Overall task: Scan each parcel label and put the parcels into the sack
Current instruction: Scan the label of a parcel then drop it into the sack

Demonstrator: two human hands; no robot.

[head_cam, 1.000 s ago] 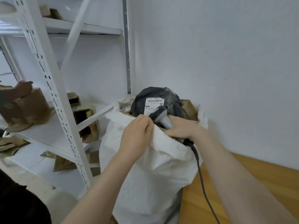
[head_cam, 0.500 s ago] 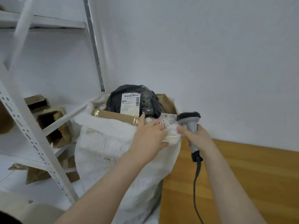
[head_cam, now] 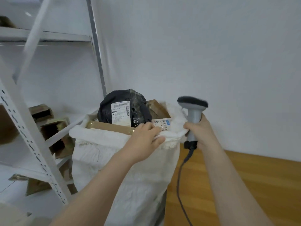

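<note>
Two hands in view. Left hand [head_cam: 145, 141] grips the rolled rim of the white sack [head_cam: 123, 173], fingers curled over the fabric, the same hold as half a second ago. Right hand [head_cam: 201, 132] is wrapped round the handle of the grey scanner [head_cam: 193, 115]. The scanner is upright at the sack's right side, head above the rim. A second ago it lay over the sack mouth against the black parcel; half a second ago it sat lower by the rim. Its cable [head_cam: 189, 152] hangs down beside the sack. Black parcel [head_cam: 138, 108] sits on top in the sack mouth, white label [head_cam: 120, 115] facing the camera. Brown box [head_cam: 109, 126] lies in front of it against the rim. A labelled parcel [head_cam: 162, 123] shows just past the left fingers, with another brown parcel [head_cam: 157, 108] behind. White shelf rack [head_cam: 32, 136] holding cardboard boxes [head_cam: 53, 132] stands left. Wooden surface [head_cam: 252, 185] lies to the right.
</note>
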